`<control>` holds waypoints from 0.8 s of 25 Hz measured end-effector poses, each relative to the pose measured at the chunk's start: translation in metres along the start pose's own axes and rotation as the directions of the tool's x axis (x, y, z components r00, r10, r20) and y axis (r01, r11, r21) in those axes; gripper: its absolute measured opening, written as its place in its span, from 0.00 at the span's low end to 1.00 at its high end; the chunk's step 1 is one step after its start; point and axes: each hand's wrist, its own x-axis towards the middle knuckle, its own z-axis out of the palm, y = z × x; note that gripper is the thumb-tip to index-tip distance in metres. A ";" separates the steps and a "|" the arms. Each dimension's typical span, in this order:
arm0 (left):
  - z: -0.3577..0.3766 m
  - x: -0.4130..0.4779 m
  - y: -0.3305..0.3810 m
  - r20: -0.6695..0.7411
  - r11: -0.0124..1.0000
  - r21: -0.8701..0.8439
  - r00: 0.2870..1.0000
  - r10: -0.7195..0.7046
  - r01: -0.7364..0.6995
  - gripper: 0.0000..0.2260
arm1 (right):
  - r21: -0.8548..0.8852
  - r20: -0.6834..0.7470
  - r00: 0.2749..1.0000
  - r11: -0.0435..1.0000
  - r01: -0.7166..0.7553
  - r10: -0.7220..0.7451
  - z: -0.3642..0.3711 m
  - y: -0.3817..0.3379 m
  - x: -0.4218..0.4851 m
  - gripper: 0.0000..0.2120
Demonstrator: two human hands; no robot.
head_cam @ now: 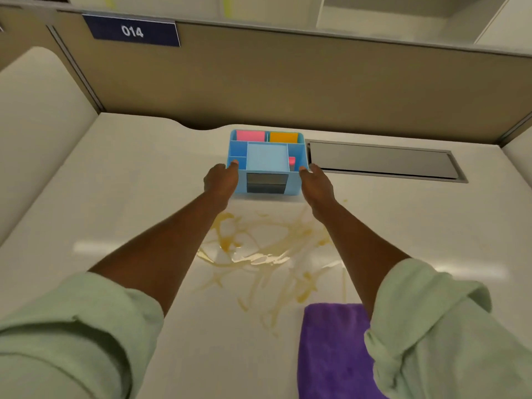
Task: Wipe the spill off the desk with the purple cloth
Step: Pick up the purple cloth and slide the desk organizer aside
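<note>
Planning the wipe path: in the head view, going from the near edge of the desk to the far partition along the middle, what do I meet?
purple cloth → yellowish spill → blue desk organizer, held at its sides by the left hand and right hand → partition.

Left hand (pixel 220 180) and right hand (pixel 316 182) reach forward (fingers curled).

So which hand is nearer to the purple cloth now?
Right. The right hand is at the blue organizer's right side, its arm passing over the purple cloth; the left hand holds the organizer's left side, farther away.
</note>
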 end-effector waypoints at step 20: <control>-0.183 0.060 -0.089 -0.386 0.993 -0.077 0.916 -0.109 0.085 0.12 | 0.057 0.484 0.862 0.988 0.143 -0.153 0.172 -0.088 -0.035 0.33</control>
